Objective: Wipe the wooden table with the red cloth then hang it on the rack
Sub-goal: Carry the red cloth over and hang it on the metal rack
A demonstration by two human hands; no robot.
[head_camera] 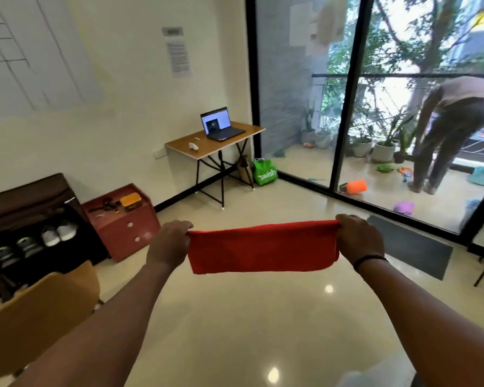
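A red cloth is held taut in mid-air, its top corners pinched by the left hand and right hand. The desk stands well apart; wiping or hanging is judged next, no rack being identifiable.

Wall notice text blurred and unreadable, small white item on the far tabletop too small to identify, yellow chair cut off at left edge.

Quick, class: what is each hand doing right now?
Left hand: grips the left end of the red cloth.
Right hand: grips its right end.
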